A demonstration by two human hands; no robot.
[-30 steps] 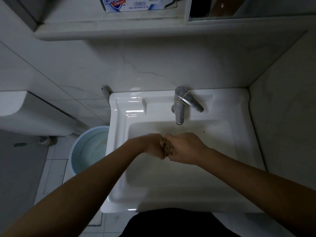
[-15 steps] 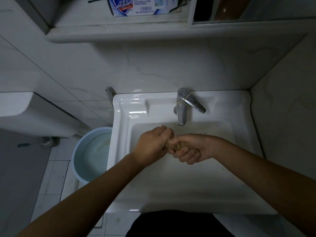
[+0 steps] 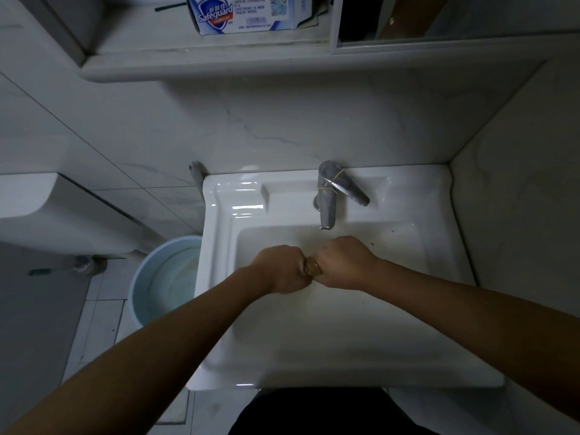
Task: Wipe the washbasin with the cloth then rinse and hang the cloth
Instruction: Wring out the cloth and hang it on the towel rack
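A white rectangular washbasin fills the middle of the head view. Over its bowl, just below the chrome tap, my left hand and my right hand are fists side by side. Both grip a small wet brown cloth, twisted tight between them. Only a short piece of the cloth shows between the knuckles; the rest is hidden inside the fists. No water runs from the spout.
A pale blue bucket holding water stands on the floor left of the basin. A toilet cistern is further left. A Safeguard soap box sits on the shelf above. A wall closes the basin's right side.
My hands have turned back knuckles-up and drawn tight together around the cloth; half a second ago the right hand was rolled over with its fingers underneath. The view has shifted slightly.
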